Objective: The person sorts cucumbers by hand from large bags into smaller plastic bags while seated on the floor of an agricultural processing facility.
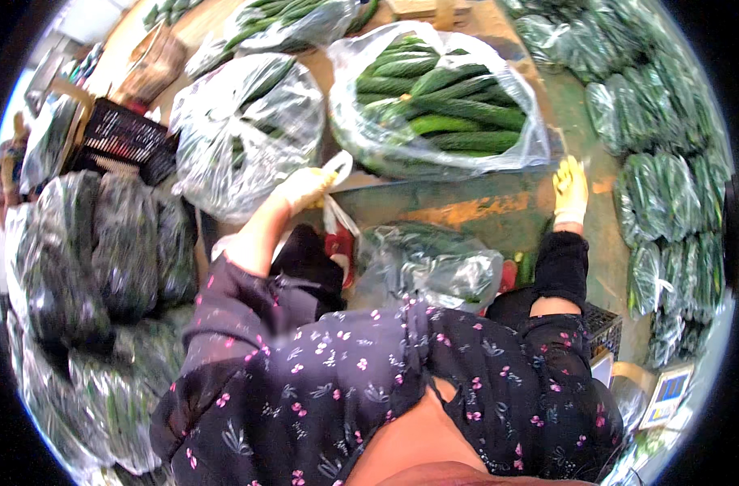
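Note:
A big open clear plastic bag [538,113] full of green cucumbers [466,109] stands on the table in front of me. My left hand [304,188], in a pale yellow glove, is closed on a white plastic strip [344,164] at the bag's near left corner. Its fingers are partly hidden from above. My right hand [571,188], gloved too, is out past the bag's near right corner with its fingers curled in. What it holds, if anything, is too small to make out. Left of the open bag lies a gathered clear bag [244,130] with cucumbers showing through.
Filled cucumber bags [665,194] are stacked along the right, and more dark bagged bundles [126,251] on the left. A black crate [126,138] sits at far left. Between my legs lies a clear bag [426,263]. Another cucumber bag [296,20] is at the back.

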The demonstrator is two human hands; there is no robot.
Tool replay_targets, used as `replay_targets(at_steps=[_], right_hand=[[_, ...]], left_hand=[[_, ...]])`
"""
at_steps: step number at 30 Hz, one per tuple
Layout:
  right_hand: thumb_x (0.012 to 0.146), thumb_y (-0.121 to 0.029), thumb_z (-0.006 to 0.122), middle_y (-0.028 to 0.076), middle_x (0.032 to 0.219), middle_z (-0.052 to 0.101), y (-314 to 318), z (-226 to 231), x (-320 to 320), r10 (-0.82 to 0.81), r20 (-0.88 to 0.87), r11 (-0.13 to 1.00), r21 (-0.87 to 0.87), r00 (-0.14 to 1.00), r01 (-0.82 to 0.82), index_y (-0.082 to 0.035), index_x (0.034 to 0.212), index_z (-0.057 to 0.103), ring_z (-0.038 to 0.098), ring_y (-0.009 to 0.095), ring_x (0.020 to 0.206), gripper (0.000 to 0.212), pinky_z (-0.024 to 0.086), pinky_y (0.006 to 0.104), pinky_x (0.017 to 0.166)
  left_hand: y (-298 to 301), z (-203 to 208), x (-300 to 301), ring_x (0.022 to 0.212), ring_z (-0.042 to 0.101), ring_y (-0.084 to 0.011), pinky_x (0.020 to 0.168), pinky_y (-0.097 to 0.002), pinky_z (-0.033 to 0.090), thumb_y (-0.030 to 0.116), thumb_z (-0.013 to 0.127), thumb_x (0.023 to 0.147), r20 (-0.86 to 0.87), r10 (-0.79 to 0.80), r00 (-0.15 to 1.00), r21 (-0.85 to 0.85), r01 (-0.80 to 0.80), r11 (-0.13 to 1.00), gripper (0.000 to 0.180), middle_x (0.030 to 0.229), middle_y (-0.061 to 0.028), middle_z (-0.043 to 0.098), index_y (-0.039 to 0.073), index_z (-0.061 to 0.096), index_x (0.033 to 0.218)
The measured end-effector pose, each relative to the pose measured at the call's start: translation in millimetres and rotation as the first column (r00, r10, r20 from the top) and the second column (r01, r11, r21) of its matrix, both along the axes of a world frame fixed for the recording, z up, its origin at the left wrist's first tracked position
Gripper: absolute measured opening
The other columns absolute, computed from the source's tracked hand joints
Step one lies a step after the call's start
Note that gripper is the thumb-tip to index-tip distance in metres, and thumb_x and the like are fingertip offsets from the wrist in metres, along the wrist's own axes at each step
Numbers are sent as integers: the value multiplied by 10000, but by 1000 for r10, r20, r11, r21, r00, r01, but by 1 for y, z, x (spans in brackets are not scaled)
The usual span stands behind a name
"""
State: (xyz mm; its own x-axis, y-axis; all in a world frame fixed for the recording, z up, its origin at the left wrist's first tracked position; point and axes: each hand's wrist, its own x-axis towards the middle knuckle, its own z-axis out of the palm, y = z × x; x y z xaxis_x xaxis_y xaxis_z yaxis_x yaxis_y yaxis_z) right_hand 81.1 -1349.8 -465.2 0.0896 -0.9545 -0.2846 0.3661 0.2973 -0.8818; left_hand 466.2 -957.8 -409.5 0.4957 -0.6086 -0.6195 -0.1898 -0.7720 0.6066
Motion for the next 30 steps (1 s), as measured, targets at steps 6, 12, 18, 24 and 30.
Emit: replay_targets(at_steps=[6, 12, 18, 24, 30], right_hand=[[948, -227, 530, 19, 692, 595, 73, -142, -47, 184, 200, 831, 491, 962, -261, -128, 817, 572, 553, 147, 585, 170, 446, 283, 507], [965, -336, 562, 19, 944, 669, 98, -102, 16, 74, -134, 954, 299, 988, -31, -139, 1086, 572, 626, 146, 761, 231, 524, 308, 665], [864, -64, 611, -23, 791, 543, 51, -122, 27, 151, -384, 984, 149, 911, -101, -118, 980, 509, 543, 93, 602, 164, 465, 307, 581], [807, -206, 697, 134, 1147, 660, -3, -185, 44, 146, -889, 960, 21, 435, -279, -30, 1156, 576, 594, 321, 1098, 409, 432, 387, 930], [852, -323, 648, 218, 1252, 599, -32, -179, 43, 288, -896, 928, 174, 337, -330, -22, 1295, 535, 551, 372, 1186, 547, 419, 403, 1009]], left_hand=[[15, -69, 2, 473, 533, -162, 441, -310, 435, 376, 523, 942, -232, 97, 968, 1, -100, 995, 382, 634, -69, 604, 39, 644, 808], [-11, 28, -79, 519, 544, -133, 493, -263, 440, 362, 519, 947, -237, 56, 970, -240, -115, 964, 353, 678, -44, 608, 42, 645, 1024], [-5, 56, -143, 507, 545, -118, 489, -228, 428, 424, 475, 985, -486, 77, 871, -361, -280, 890, 492, 672, -54, 617, -33, 619, 1095], [-20, 23, -156, 598, 569, -115, 556, -231, 443, 353, 529, 978, -408, -20, 913, -349, -135, 928, 395, 754, -60, 636, 3, 615, 1140], [-41, 17, -153, 635, 618, -162, 577, -256, 495, 289, 527, 979, -529, 14, 849, -250, -171, 953, 401, 815, -91, 660, -32, 527, 1219]])
